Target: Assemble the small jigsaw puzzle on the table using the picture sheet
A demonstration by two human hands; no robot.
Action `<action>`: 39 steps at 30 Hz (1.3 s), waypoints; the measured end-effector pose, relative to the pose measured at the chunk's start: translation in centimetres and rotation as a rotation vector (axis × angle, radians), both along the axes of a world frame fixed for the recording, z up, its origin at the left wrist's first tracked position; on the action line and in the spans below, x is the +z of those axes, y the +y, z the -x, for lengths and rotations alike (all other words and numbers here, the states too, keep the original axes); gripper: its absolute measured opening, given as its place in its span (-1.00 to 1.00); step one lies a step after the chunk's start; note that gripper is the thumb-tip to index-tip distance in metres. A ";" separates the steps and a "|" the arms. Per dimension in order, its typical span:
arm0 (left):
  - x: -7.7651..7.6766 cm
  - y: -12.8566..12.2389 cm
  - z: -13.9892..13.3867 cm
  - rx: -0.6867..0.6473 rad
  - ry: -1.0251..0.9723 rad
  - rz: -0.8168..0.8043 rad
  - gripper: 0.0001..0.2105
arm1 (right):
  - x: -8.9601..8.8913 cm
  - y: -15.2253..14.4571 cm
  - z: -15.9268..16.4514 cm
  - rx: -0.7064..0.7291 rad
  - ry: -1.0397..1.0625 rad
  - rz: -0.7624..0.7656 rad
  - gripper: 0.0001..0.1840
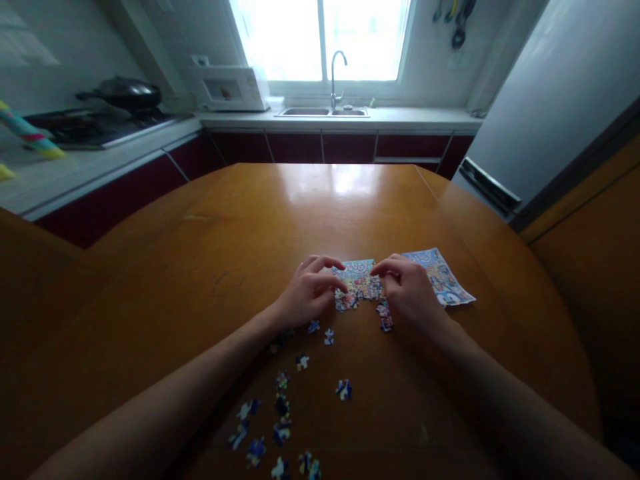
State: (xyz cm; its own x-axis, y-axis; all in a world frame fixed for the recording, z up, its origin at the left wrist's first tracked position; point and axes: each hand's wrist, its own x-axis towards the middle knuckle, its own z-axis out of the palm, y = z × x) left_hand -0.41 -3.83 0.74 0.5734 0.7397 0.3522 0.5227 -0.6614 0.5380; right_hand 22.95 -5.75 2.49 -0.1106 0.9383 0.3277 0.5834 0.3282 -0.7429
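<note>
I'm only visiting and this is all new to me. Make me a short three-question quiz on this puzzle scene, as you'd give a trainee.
1. True or false: the printed sheet lies to the right of the partly joined puzzle.

2. Which of these stands on the counter, left of the sink?
A. a toaster
B. a microwave
C. a fruit bowl

3. Fill in the missing word: the loose pieces lie nearer the person's ____ forearm.

Key
1. True.
2. B.
3. Left: they lie scattered alongside the left forearm, well away from the other one.
</note>
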 end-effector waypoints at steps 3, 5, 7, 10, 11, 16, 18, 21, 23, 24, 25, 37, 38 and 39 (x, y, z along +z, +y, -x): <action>0.1 -0.2 0.0 -0.062 0.018 -0.018 -0.65 | -0.8 0.7 -0.5 -0.086 -0.005 0.066 -0.69; 0.3 -0.3 -0.1 -0.092 0.030 -0.029 -0.64 | -1.5 1.0 -0.6 -0.105 -0.028 0.109 -0.69; 0.3 -0.3 -0.1 -0.106 0.036 -0.036 -0.65 | -1.9 1.1 -0.6 -0.121 -0.053 0.133 -0.68; 0.2 -0.2 -0.1 -0.123 0.064 -0.038 -0.67 | -2.1 1.2 -0.5 -0.140 -0.063 0.151 -0.68; 0.0 -0.1 0.0 -0.126 0.074 -0.034 -0.68 | -2.1 1.1 -0.4 -0.142 -0.063 0.154 -0.68; -0.5 0.3 0.1 -0.121 0.079 -0.005 -0.67 | -1.9 1.0 -0.2 -0.159 -0.084 0.166 -0.70; -0.4 0.3 0.1 -0.125 0.066 -0.002 -0.68 | -2.0 1.0 -0.1 -0.166 -0.089 0.171 -0.70; -0.3 0.3 0.0 -0.135 0.035 -0.007 -0.64 | -2.1 0.9 -0.1 -0.166 -0.096 0.167 -0.70; -0.2 0.2 0.0 -0.138 0.036 -0.005 -0.61 | -2.1 0.9 -0.1 -0.163 -0.099 0.161 -0.71; -0.2 0.2 0.0 -0.137 0.040 -0.002 -0.60 | -2.0 0.9 -0.1 -0.164 -0.099 0.158 -0.71; -0.2 0.2 0.0 -0.135 0.040 0.000 -0.60 | -2.0 0.9 -0.1 -0.167 -0.099 0.156 -0.70; -0.3 0.1 -0.2 -0.106 -0.014 -0.003 -0.55 | -1.9 0.8 -0.2 -0.153 -0.088 0.150 -0.71; -0.3 0.1 -0.2 -0.092 -0.035 -0.004 -0.55 | -1.8 0.8 -0.2 -0.151 -0.084 0.153 -0.71; -0.4 0.2 -0.2 -0.072 -0.063 -0.002 -0.53 | -1.8 0.8 -0.2 -0.148 -0.078 0.154 -0.71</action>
State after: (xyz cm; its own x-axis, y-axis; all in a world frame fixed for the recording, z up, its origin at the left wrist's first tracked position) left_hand -0.19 -3.63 0.38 0.6017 0.6967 0.3906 0.4392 -0.6971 0.5668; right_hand 23.11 -4.96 0.66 0.0130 0.9845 0.1749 0.6745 0.1205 -0.7284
